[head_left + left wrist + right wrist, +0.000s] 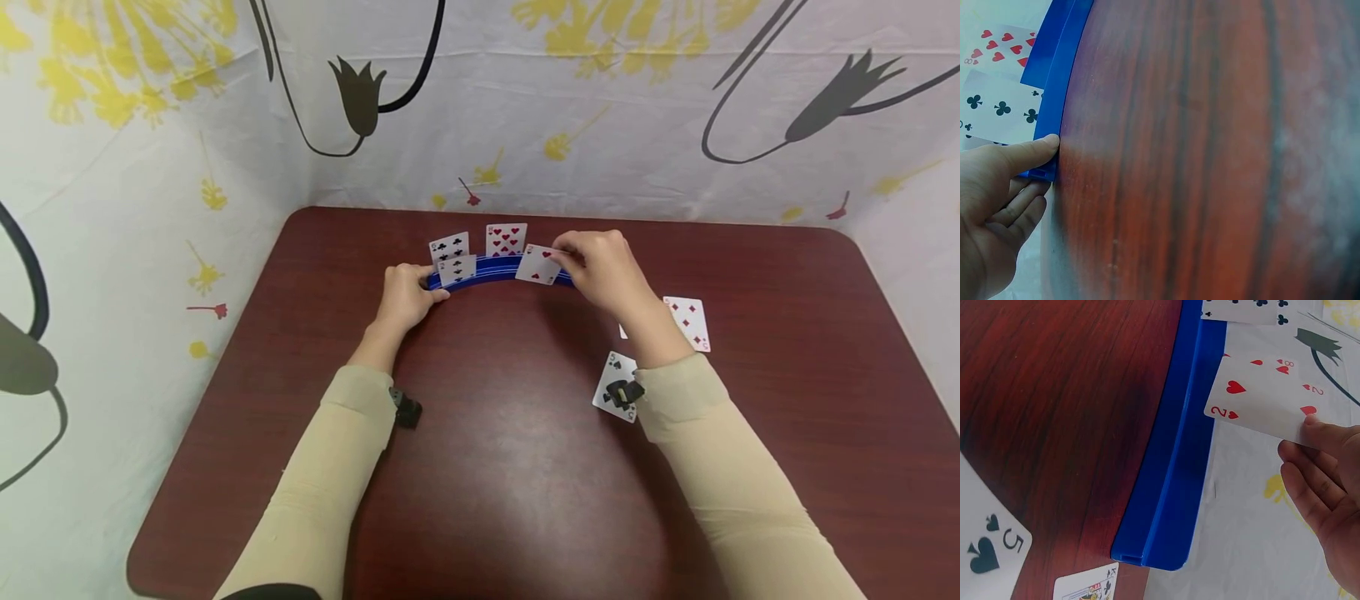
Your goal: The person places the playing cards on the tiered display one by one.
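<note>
A curved blue card holder (495, 267) stands near the table's far edge. My left hand (405, 296) grips its left end, thumb (1047, 142) on the front and fingers beneath. My right hand (606, 268) pinches the two of hearts (537, 265) by its upper right edge, in front of the holder's right part. Whether that card's lower edge sits in the slot, I cannot tell. Two clubs cards stand toward the left end, a front one (456, 270) partly covering a rear one (448, 247). An eight of hearts (506, 239) stands upright between them and the two of hearts.
Right of the holder a five of spades (611, 379) lies face up on the brown table (495, 467), partly under my right wrist. Beyond it lies a diamonds card (692, 321). A king of clubs (1088, 589) shows near the holder's right end. Patterned white cloth (465, 100) hangs behind.
</note>
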Demonstrator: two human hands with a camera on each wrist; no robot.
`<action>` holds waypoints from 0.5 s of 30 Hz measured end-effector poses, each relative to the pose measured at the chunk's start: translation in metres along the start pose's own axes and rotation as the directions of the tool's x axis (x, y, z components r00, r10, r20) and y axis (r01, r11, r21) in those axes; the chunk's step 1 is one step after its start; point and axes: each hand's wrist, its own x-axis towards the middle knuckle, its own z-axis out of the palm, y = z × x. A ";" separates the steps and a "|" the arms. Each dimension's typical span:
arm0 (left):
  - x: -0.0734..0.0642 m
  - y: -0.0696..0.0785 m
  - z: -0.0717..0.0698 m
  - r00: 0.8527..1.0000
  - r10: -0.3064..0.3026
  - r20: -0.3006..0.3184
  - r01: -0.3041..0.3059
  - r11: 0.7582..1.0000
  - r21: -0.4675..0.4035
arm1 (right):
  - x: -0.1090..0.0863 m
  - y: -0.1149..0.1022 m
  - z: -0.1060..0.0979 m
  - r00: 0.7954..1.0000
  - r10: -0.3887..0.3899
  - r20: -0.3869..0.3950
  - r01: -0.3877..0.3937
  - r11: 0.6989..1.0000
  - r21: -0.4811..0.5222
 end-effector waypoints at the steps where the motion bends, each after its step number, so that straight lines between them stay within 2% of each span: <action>1: 0.000 0.000 0.000 1.000 0.001 0.000 -0.001 1.000 0.000 | 0.000 0.000 0.001 1.000 0.000 0.000 0.000 1.000 0.000; 15: -0.001 0.002 -0.001 1.000 -0.006 0.002 0.006 1.000 -0.005 | 0.006 0.002 0.010 1.000 -0.010 -0.006 0.010 1.000 0.007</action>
